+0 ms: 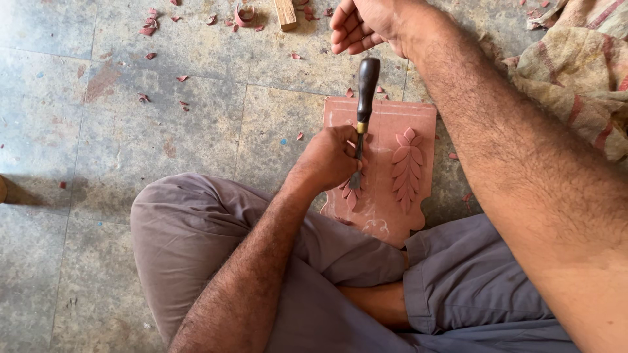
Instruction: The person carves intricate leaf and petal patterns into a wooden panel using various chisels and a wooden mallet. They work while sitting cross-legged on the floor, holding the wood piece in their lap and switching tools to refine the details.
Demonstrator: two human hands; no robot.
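Black-handled chisel (364,111) with brass-coloured ferrule in the grip, reddish-pink wooden panel (386,173) with carved leaf pattern beneath it, reddish shavings (149,27) beyond on mottled grey tiled floor (131,131), beige red-striped cloth (582,72) to the right, taupe trousers (196,242) nearer.
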